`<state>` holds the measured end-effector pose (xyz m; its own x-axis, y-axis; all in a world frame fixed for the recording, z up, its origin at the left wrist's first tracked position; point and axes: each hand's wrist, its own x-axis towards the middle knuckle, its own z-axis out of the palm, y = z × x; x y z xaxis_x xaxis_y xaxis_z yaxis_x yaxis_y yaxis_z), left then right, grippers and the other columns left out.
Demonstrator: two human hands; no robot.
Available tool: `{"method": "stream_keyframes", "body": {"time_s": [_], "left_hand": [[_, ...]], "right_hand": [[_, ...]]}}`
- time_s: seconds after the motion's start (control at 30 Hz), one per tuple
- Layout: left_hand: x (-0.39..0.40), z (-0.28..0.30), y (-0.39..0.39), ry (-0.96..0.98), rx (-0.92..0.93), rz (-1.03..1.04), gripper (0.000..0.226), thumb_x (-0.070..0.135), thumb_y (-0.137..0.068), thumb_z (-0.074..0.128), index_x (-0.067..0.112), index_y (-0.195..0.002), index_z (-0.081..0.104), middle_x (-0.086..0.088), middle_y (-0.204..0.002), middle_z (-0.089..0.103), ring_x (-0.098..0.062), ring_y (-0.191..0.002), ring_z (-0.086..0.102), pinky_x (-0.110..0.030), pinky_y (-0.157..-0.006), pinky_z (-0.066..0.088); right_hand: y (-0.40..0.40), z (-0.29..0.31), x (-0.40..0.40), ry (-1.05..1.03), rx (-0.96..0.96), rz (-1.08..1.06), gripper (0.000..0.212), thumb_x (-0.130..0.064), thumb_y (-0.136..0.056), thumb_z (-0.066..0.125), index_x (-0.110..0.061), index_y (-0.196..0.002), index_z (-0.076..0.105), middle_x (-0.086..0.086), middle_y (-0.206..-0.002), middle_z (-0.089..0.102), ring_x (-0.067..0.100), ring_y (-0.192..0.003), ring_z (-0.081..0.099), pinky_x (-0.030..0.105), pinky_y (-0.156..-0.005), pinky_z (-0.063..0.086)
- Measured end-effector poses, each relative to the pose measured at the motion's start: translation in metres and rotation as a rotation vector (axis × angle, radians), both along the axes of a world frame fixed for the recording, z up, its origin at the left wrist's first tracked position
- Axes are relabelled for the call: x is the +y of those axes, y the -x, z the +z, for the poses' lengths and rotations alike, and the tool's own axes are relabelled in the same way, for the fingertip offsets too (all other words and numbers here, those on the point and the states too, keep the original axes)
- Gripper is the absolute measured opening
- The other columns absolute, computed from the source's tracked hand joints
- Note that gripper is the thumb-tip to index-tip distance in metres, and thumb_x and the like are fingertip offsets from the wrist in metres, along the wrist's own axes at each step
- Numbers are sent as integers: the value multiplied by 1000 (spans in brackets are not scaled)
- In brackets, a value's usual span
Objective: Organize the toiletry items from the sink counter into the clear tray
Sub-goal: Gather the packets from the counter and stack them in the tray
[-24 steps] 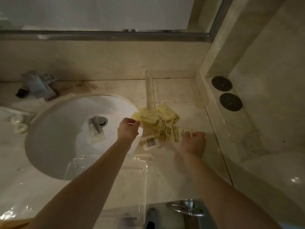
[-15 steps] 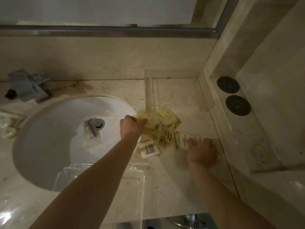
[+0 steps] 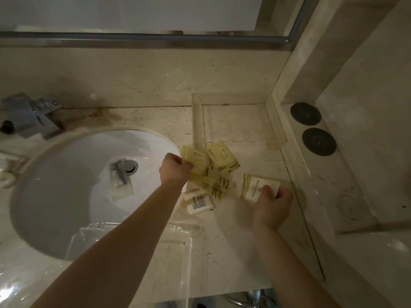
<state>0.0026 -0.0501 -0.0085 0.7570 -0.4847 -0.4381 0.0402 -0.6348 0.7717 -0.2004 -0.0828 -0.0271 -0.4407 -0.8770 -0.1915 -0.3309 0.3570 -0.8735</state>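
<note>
From the sink (image 3: 66, 196) rightward: I see the left hand (image 3: 174, 172) at its right rim, fingers curled round a yellow packet (image 3: 195, 160). More packets (image 3: 216, 185) beside it. Farther right, the right hand (image 3: 272, 205) pinches a cream box (image 3: 255, 187). Clear tray (image 3: 233, 121) behind, right of the sink.

Dim, warm light. Beige marble counter (image 3: 233, 236) carried a white oval undermount sink (image 3: 73, 185), its chrome drain (image 3: 130, 166) mid-basin; chrome faucet (image 3: 33, 116) at back-left edge. Marble backsplash (image 3: 144, 78) ran below a metal-framed mirror (image 3: 133, 14). Two dark round discs (image 3: 312, 127) sat on the right-hand ledge.
</note>
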Motion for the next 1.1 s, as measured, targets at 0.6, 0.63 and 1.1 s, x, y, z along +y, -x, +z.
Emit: {"method": "stream_keyframes", "body": {"time_s": [0.6, 0.63, 1.1], "left_hand": [[109, 39, -30, 461, 334, -182, 43, -24, -81, 36, 8, -73, 64, -9, -84, 65, -20, -78, 64, -22, -62, 56], [117, 42, -31, 482, 372, -170, 42, -24, -80, 35, 4, -73, 66, -8, -80, 68, -18, -76, 66, -22, -62, 56], [188, 35, -40, 418, 433, -114, 46, -13, -70, 53, 18, -101, 65, -8, -85, 56, -24, -79, 59, -36, -66, 51]], "right_hand": [[-29, 42, 61, -94, -461, 129, 16, -4, -85, 51, -10, -99, 55, 8, -88, 63, 16, -67, 61, 17, -43, 44], [-31, 43, 65, -101, -467, 135, 17, -5, -85, 50, -10, -100, 55, 7, -86, 63, 14, -67, 60, 16, -42, 43], [-64, 62, 113, -203, -614, 255, 25, -1, -86, 50, -12, -109, 51, 3, -89, 62, 13, -72, 61, 23, -51, 44]]}}
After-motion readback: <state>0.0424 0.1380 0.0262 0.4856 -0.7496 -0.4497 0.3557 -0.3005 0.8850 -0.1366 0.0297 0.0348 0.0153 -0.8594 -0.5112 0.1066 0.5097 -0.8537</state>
